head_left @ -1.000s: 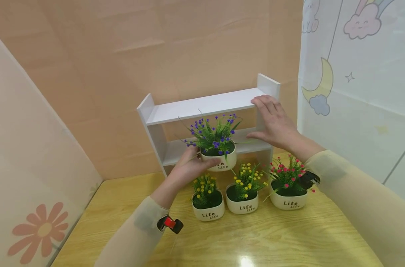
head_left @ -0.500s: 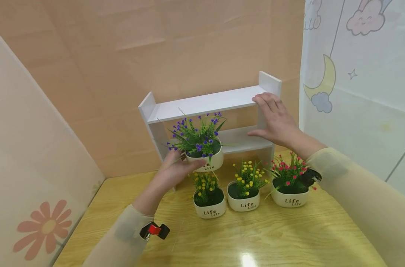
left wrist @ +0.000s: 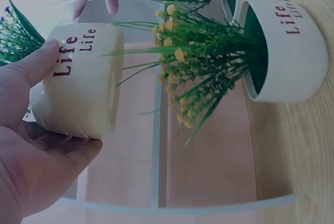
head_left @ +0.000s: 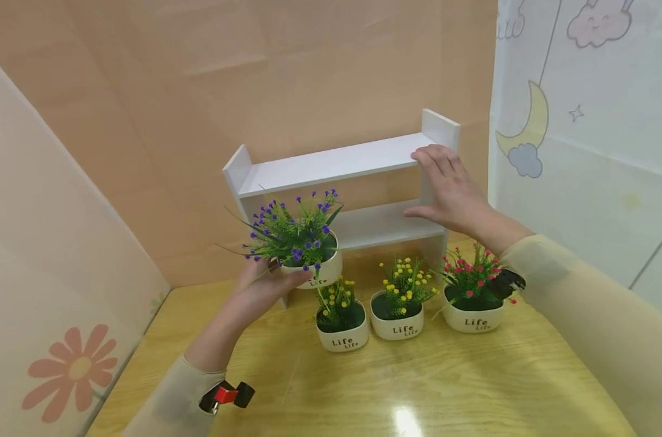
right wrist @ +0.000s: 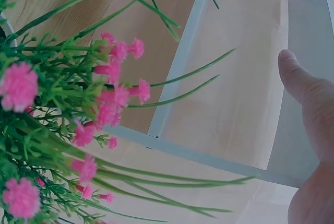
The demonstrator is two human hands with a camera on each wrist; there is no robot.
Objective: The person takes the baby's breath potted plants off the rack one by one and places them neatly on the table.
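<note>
My left hand (head_left: 254,294) grips a cream oval pot of artificial purple flowers (head_left: 331,264) by its left side, thumb across the front lettering. In the left wrist view the fingers curl under the pot (left wrist: 86,91), which is lifted off the table in front of the shelf's left half. My right hand (head_left: 451,191) rests on the white two-tier shelf (head_left: 331,165), its fingertips on the top board's front edge near the right end. In the right wrist view only the thumb side of that hand (right wrist: 315,114) shows, beside the shelf.
Three more pots stand on the wooden table (head_left: 309,388) before the shelf: a yellow-flowered pot (head_left: 341,338) at left, another yellow-flowered pot (head_left: 397,328) in the middle, and a pink-flowered pot (head_left: 472,318) under my right forearm. A peach backdrop (head_left: 309,73) hangs behind.
My left hand has carried the purple flower pot leftward, from before the shelf's middle to its left side. The right hand keeps its place on the shelf.
</note>
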